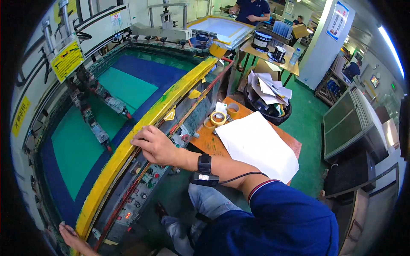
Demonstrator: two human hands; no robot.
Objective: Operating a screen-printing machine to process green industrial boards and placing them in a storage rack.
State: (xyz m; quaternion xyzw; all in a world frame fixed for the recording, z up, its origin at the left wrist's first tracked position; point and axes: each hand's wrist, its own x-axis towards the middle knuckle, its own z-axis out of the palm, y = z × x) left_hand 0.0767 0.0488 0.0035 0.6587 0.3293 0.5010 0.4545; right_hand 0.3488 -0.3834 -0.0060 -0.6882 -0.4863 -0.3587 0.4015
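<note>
A large printing screen frame lies in the machine at left, its near bar (112, 170) covered with yellow tape. Inside it the mesh (76, 147) is dark blue with two green areas. My right hand (154, 145) is closed over the middle of the near bar, fingers curled on its top. At the lower left my left hand (73, 238) reaches across the same bar near its end; its thumb is hidden. Two jointed machine arms (95, 123) with red tips hang over the mesh. A black band with a small cabled device (205, 174) sits on my right forearm.
Below the bar runs a control panel (139, 194) with knobs and buttons. An orange table (287, 138) holds white sheets (256, 149) and tape rolls (218, 118). Behind stand a full waste bin (267, 91) and a small table with tubs (261, 40). Another person (253, 10) stands at a far screen.
</note>
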